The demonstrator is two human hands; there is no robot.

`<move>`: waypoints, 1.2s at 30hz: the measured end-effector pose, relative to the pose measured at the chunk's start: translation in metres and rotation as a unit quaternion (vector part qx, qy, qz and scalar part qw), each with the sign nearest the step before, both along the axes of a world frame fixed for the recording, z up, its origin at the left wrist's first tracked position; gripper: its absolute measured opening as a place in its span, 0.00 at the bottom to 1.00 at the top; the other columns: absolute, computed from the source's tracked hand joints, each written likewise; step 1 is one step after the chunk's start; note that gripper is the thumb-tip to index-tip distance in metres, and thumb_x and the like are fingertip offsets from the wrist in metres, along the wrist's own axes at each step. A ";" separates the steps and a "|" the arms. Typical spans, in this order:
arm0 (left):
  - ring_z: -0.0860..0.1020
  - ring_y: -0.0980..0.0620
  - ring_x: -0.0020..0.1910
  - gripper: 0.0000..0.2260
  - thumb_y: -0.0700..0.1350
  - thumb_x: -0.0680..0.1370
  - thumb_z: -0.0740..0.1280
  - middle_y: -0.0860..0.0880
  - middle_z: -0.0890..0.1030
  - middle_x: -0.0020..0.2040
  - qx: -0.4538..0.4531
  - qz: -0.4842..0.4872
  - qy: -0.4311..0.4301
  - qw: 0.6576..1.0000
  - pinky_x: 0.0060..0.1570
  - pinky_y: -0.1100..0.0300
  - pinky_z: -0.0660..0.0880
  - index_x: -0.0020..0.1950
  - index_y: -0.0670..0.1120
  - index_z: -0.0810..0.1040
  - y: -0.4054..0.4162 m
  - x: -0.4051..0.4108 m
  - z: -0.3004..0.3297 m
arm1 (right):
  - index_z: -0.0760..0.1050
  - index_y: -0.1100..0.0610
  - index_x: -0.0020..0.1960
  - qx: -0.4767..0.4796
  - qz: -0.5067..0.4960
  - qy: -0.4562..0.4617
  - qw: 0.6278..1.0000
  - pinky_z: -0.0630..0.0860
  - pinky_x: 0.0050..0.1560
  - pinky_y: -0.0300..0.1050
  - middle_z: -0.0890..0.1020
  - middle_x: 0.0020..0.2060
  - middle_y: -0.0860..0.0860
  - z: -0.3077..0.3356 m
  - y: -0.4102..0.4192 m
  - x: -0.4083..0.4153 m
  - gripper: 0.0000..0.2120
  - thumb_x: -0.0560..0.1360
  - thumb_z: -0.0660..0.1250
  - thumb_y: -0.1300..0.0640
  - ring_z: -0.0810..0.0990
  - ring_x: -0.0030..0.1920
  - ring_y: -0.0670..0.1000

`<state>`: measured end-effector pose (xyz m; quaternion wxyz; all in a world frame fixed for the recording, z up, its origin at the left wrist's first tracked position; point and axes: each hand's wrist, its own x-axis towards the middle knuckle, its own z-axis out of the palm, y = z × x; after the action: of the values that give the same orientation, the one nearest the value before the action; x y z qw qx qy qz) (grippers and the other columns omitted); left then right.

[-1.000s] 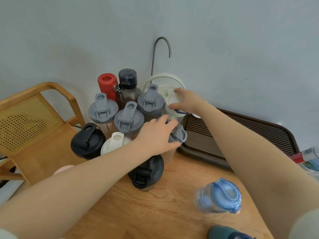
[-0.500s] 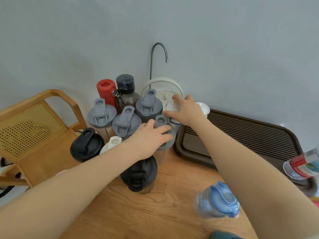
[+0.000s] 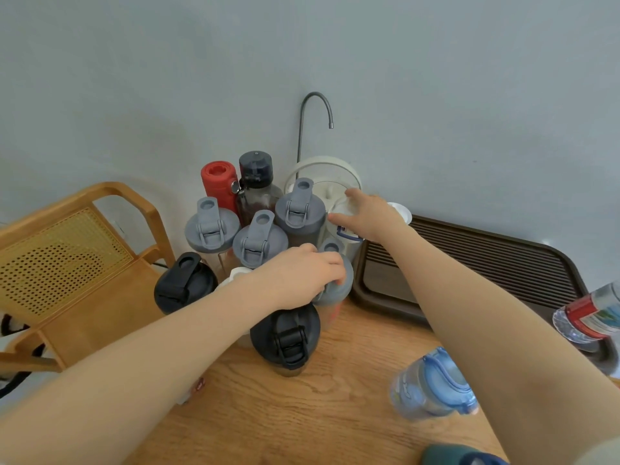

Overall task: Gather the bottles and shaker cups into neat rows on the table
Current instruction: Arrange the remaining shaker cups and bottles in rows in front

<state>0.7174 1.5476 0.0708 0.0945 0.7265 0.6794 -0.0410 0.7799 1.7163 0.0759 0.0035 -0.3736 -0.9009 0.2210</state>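
Several bottles and shaker cups stand clustered at the table's back left corner. My left hand [image 3: 298, 276] grips the lid of a grey-lidded shaker [image 3: 335, 286] at the cluster's right edge. My right hand [image 3: 369, 216] holds a white-lidded cup [image 3: 345, 229] just behind it, fingers curled over the lid. Around them stand three more grey-lidded shakers [image 3: 298, 209], two black-lidded shakers [image 3: 285, 333], a red bottle [image 3: 218, 182] and a dark bottle [image 3: 256, 182]. A white-lidded shaker [image 3: 235, 275] is mostly hidden under my left forearm.
A blue-lidded clear bottle [image 3: 432, 387] stands alone at the front right. A dark slatted tray [image 3: 469, 273] lies right of the cluster, with a red-labelled plastic bottle [image 3: 590, 310] at its far end. A white kettle with a gooseneck tap [image 3: 315, 129] sits behind. A wooden chair [image 3: 67, 256] stands left.
My left hand has pulled the grey-lidded shaker left, closer into the cluster. My right hand has stayed on the white-lidded cup. The view has shifted slightly.
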 end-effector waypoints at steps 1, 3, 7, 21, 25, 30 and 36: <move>0.68 0.47 0.49 0.12 0.37 0.77 0.60 0.53 0.70 0.63 0.003 0.000 0.003 1.000 0.51 0.48 0.71 0.59 0.48 0.71 -0.001 0.002 0.000 | 0.56 0.50 0.73 -0.002 0.004 -0.001 1.000 0.70 0.58 0.52 0.69 0.65 0.60 0.000 0.000 0.000 0.34 0.73 0.62 0.38 0.72 0.62 0.61; 0.69 0.45 0.51 0.12 0.39 0.77 0.60 0.53 0.70 0.64 0.008 0.006 0.004 1.000 0.52 0.48 0.71 0.60 0.48 0.70 0.000 0.003 0.000 | 0.55 0.50 0.74 -0.008 0.016 -0.001 1.000 0.68 0.61 0.53 0.67 0.66 0.60 0.000 -0.002 0.001 0.35 0.73 0.62 0.39 0.70 0.64 0.61; 0.70 0.43 0.54 0.16 0.45 0.78 0.60 0.53 0.66 0.69 -0.010 0.015 0.002 1.000 0.56 0.48 0.70 0.66 0.51 0.66 0.001 -0.003 0.000 | 0.53 0.51 0.74 0.007 0.035 0.019 0.999 0.65 0.67 0.58 0.60 0.72 0.58 -0.009 -0.008 0.006 0.35 0.74 0.61 0.39 0.65 0.68 0.62; 0.68 0.46 0.58 0.13 0.44 0.77 0.62 0.55 0.66 0.68 0.020 0.012 -0.069 0.997 0.61 0.50 0.66 0.62 0.51 0.70 -0.006 -0.011 -0.006 | 0.58 0.44 0.73 -0.013 0.155 0.028 0.987 0.57 0.71 0.46 0.55 0.76 0.48 0.003 0.004 0.034 0.33 0.72 0.67 0.42 0.56 0.75 0.51; 0.67 0.47 0.60 0.08 0.42 0.77 0.62 0.56 0.68 0.66 0.026 0.002 -0.083 0.996 0.60 0.50 0.68 0.56 0.50 0.73 -0.003 -0.011 -0.007 | 0.65 0.49 0.70 -0.036 0.103 0.110 0.988 0.59 0.68 0.44 0.62 0.73 0.51 -0.006 0.003 0.027 0.20 0.79 0.57 0.50 0.62 0.72 0.51; 0.70 0.46 0.61 0.16 0.44 0.78 0.61 0.55 0.54 0.76 0.034 0.016 -0.077 0.996 0.60 0.55 0.67 0.65 0.51 0.69 -0.002 -0.012 -0.004 | 0.64 0.56 0.70 -0.018 0.060 0.156 0.986 0.63 0.68 0.51 0.66 0.70 0.55 -0.017 -0.001 0.017 0.19 0.80 0.56 0.53 0.67 0.67 0.58; 0.61 0.50 0.71 0.25 0.52 0.78 0.61 0.51 0.53 0.76 0.053 0.089 -0.135 0.985 0.66 0.53 0.65 0.73 0.51 0.59 -0.025 -0.023 0.009 | 0.56 0.58 0.74 -0.027 0.052 0.183 0.981 0.57 0.72 0.49 0.60 0.74 0.56 -0.014 -0.008 0.027 0.33 0.74 0.66 0.52 0.58 0.74 0.55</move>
<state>0.6942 1.5222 0.0798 0.1496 0.6662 0.7235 0.1019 0.8072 1.7081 0.0621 0.1467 -0.2798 -0.8968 0.3097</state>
